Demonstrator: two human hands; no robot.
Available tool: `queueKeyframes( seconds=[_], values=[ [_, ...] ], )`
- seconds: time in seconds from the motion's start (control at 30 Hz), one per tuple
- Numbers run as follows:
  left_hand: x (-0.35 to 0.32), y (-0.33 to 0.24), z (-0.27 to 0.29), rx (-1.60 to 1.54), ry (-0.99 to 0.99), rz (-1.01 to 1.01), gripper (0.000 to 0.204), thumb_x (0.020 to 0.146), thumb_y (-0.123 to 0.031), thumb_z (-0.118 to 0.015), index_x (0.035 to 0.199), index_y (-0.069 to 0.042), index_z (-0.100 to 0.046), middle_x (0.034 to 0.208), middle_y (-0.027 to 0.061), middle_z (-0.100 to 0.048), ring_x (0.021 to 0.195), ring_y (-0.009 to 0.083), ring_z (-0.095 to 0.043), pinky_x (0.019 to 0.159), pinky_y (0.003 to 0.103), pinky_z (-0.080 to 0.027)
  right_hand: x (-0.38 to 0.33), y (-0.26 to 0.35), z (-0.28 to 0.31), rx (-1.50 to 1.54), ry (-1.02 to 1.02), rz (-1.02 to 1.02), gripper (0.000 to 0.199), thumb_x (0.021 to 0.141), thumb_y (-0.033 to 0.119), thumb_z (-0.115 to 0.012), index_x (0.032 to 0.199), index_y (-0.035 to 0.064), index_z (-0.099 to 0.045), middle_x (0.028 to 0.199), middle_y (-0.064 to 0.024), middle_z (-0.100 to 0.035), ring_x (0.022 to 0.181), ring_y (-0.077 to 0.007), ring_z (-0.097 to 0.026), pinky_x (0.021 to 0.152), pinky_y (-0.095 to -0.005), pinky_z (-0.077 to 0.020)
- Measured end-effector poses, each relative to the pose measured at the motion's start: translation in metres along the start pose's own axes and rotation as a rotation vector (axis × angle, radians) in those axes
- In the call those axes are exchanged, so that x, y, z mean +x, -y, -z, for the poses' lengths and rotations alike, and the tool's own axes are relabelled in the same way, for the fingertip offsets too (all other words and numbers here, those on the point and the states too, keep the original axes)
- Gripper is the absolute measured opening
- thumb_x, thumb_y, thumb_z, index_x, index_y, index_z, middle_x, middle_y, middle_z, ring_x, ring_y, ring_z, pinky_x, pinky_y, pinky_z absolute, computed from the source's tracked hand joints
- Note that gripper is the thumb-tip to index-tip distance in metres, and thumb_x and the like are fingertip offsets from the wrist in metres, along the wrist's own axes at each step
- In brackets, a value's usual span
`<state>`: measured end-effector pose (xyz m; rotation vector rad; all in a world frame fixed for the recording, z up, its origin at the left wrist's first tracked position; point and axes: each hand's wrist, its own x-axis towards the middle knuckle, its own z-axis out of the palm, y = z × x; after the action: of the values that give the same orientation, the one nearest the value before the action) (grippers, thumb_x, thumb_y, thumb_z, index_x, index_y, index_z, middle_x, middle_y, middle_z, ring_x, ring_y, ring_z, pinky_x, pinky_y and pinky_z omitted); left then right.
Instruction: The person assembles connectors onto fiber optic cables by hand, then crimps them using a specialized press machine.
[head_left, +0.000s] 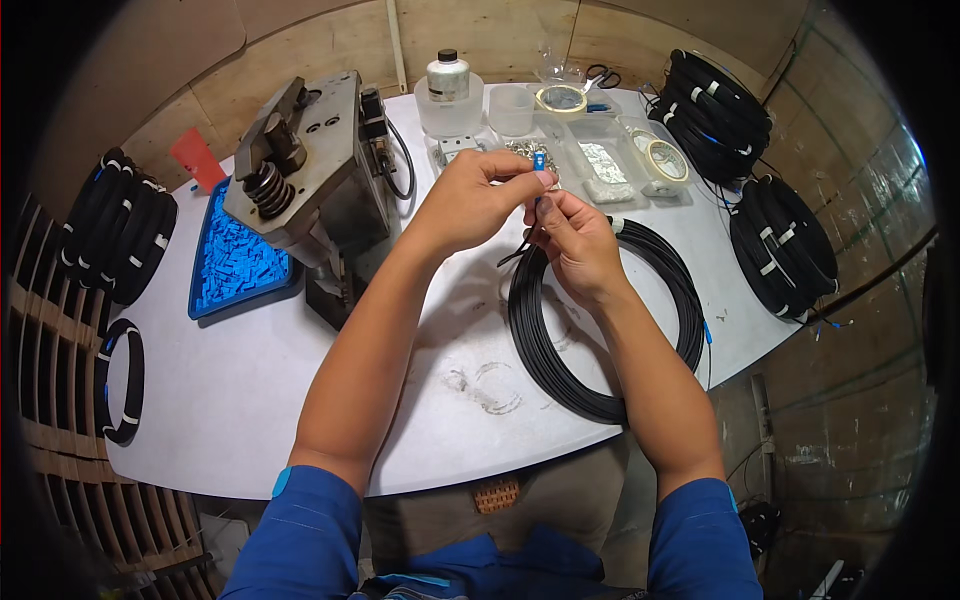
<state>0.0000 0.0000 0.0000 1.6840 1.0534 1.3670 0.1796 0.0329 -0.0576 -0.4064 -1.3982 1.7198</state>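
Above the middle of the table, both hands meet at a black cable end. My left hand (470,205) has its thumb and fingers pinched on a small blue connector (539,161) that points up and away. Just right of it and lower, my right hand (582,250) is closed on the black cable (516,255), whose short loose piece sticks out to the left. Part of the grip is hidden by the fingers. Beneath my right hand and forearm lies a large coil of black cable (548,365), with another blue connector (707,333) at its right side.
Left stands a metal press (330,150), beside a blue tray (245,305) of small blue pieces. At the back are a bottle (447,77), clear bins (622,160) with metal parts, tape rolls (668,160) and scissors (602,76). Cable coils (785,235) line both sides.
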Motion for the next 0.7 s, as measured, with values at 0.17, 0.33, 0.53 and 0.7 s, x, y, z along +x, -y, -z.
queueKeyframes(
  seconds=[0.17, 0.33, 0.53, 0.7],
  values=[
    [0.001, 0.000, 0.006, -0.037, 0.060, 0.038, 0.029, 0.095, -0.024, -0.071, 0.085, 0.003, -0.075, 0.075, 0.0068, -0.070, 0.073, 0.0120, -0.062, 0.073, 0.030, -0.050, 0.001, 0.002, -0.012, -0.009, -0.060, -0.003, 0.021, 0.107, 0.026, -0.062, 0.107, 0.0067, -0.070, 0.095, 0.0016, -0.067, 0.086, -0.0066, -0.058, 0.081, -0.0246, -0.0482],
    [-0.001, -0.003, 0.005, -0.007, 0.001, 0.019, 0.028, 0.095, -0.024, -0.071, 0.087, 0.003, -0.076, 0.076, 0.0068, -0.071, 0.074, 0.0120, -0.063, 0.074, 0.029, -0.050, 0.001, 0.000, -0.009, -0.012, -0.028, 0.010, 0.022, 0.107, 0.027, -0.063, 0.107, 0.0067, -0.070, 0.095, 0.0015, -0.067, 0.086, -0.0067, -0.058, 0.081, -0.0250, -0.0482],
    [-0.001, -0.002, 0.008, 0.004, 0.037, 0.028, 0.028, 0.095, -0.024, -0.072, 0.088, 0.003, -0.077, 0.078, 0.0073, -0.071, 0.075, 0.0124, -0.064, 0.075, 0.030, -0.051, 0.001, 0.000, -0.010, -0.017, -0.038, 0.006, 0.022, 0.107, 0.027, -0.062, 0.107, 0.0066, -0.070, 0.094, 0.0016, -0.067, 0.086, -0.0069, -0.058, 0.081, -0.0249, -0.0480],
    [0.000, -0.003, 0.006, 0.026, 0.010, 0.009, 0.027, 0.094, -0.023, -0.072, 0.090, 0.003, -0.077, 0.077, 0.0075, -0.071, 0.075, 0.0126, -0.064, 0.074, 0.030, -0.051, 0.001, 0.001, -0.009, -0.021, -0.032, 0.005, 0.022, 0.106, 0.028, -0.063, 0.107, 0.0072, -0.071, 0.094, 0.0017, -0.067, 0.085, -0.0070, -0.057, 0.081, -0.0246, -0.0478]
  ],
)
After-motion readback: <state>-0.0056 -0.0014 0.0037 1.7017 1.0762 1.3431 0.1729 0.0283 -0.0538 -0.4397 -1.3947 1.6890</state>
